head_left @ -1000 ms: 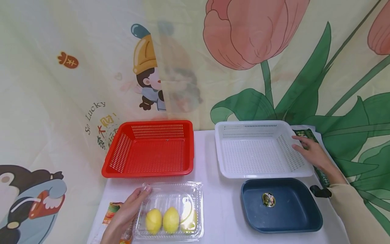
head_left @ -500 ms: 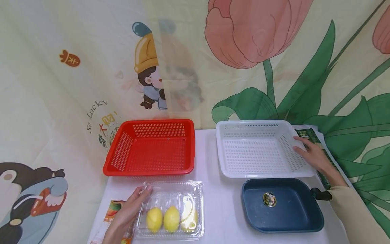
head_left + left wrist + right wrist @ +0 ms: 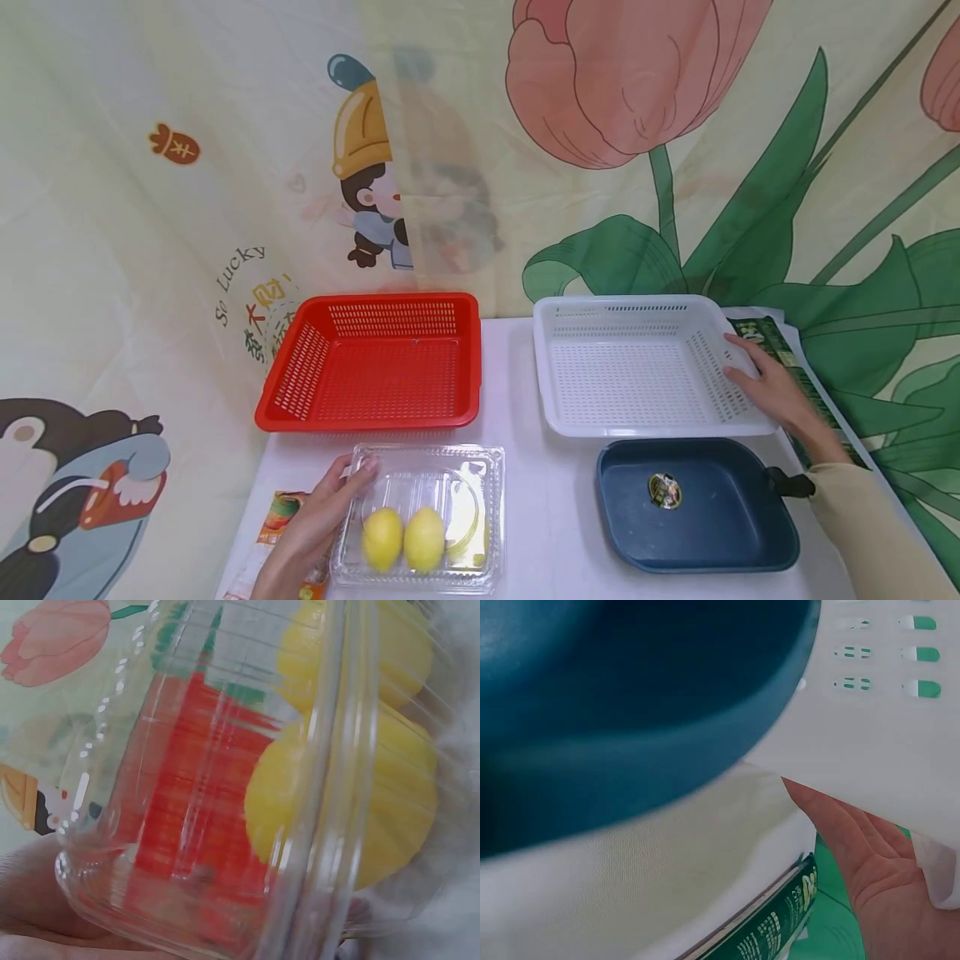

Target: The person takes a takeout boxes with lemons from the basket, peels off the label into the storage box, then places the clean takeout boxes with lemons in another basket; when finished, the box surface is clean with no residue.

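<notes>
My left hand [image 3: 318,510] holds a clear plastic clamshell box [image 3: 405,454] by its far left corner, thumb over the rim. Inside are yellow lemons [image 3: 424,540]; two show plainly and glare on the lid blurs another. The left wrist view shows the box's side close up, with a lemon [image 3: 341,799] against the clear wall. My right hand [image 3: 772,387] grips the right rim of a white plastic basket [image 3: 558,421], thumb on the inner side. In the right wrist view some fingers of the right hand [image 3: 885,877] are hidden behind the basket wall.
A red plastic basket [image 3: 367,421] stands behind the box. In front of the white basket is a dark blue rectangular pan [image 3: 705,533] with a round sticker and black handle [image 3: 791,483]. Colourful packaging [image 3: 281,508] lies left; a green package [image 3: 772,337] lies right. A printed curtain hangs behind.
The far edge of the clear box has risen slightly under my left hand. My right hand stays on the white basket's rim. The head view has shifted a little.
</notes>
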A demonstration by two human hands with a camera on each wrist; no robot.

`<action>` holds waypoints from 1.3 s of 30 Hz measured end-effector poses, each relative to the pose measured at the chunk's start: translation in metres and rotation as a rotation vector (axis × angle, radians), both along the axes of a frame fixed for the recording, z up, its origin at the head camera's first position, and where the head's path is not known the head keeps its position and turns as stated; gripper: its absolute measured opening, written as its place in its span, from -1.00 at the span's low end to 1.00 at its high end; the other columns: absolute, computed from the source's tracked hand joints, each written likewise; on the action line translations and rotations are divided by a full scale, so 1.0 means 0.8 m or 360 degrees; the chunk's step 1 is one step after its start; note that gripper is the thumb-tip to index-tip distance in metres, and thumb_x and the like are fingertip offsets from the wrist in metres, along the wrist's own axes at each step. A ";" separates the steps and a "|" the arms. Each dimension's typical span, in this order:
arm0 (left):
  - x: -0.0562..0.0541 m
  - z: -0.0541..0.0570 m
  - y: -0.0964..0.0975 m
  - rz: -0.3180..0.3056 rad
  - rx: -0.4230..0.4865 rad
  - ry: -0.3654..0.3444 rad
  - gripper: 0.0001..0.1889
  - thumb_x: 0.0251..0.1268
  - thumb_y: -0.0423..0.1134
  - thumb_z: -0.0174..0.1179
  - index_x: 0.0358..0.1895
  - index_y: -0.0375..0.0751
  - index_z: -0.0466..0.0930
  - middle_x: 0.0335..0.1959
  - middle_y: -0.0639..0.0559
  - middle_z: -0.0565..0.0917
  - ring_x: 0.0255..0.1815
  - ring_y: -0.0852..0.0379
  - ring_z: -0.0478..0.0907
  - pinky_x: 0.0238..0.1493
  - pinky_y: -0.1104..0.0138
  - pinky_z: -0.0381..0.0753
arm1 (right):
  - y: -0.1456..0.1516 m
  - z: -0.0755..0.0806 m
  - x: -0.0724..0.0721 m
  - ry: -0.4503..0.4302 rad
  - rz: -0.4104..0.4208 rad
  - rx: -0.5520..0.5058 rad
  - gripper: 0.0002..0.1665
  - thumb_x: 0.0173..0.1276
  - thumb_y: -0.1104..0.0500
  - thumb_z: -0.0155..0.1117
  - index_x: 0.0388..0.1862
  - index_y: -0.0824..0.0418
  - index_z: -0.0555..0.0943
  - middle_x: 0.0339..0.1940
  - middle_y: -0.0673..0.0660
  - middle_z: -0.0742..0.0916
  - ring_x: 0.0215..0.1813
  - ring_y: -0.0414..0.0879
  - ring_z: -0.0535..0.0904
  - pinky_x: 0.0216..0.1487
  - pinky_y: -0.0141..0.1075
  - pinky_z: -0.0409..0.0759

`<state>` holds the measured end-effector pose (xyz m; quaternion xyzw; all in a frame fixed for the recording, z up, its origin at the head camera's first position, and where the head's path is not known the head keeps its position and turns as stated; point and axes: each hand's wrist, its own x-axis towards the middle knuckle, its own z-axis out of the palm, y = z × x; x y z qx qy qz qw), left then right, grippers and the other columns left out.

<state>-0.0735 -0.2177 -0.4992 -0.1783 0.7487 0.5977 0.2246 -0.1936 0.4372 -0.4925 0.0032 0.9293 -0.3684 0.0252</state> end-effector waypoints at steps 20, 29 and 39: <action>0.008 0.012 0.004 -0.0046 -0.0076 -0.0046 -0.16 0.33 0.43 0.07 0.52 0.03 0.15 0.52 -0.30 0.28 0.55 -0.37 0.14 0.42 -0.42 0.13 | 0.000 0.000 -0.003 -0.0002 0.0018 -0.0017 -0.25 0.65 0.09 -0.06 0.68 0.13 -0.05 0.44 0.66 0.26 -0.18 0.17 0.69 -0.45 -0.24 0.64; 0.008 0.048 0.010 -0.0148 -0.0025 0.0014 -0.06 0.43 0.37 0.00 0.63 -0.12 -0.10 0.54 -0.35 0.25 0.60 -0.40 0.04 0.48 -0.38 0.05 | 0.000 0.003 -0.001 0.0020 0.0024 0.0002 -0.26 0.65 0.10 -0.05 0.68 0.15 -0.04 0.45 0.66 0.26 -0.18 0.19 0.68 -0.45 -0.24 0.62; -0.027 0.107 0.009 -0.0346 0.0116 0.0183 -0.33 0.57 0.23 -0.09 0.49 -0.11 0.07 0.54 -0.22 0.15 0.45 -0.28 0.33 0.30 -0.16 0.49 | 0.000 0.000 0.002 0.0000 0.0015 -0.0030 -0.26 0.66 0.07 -0.06 0.68 0.13 -0.04 0.43 0.66 0.28 -0.19 0.14 0.69 -0.46 -0.23 0.64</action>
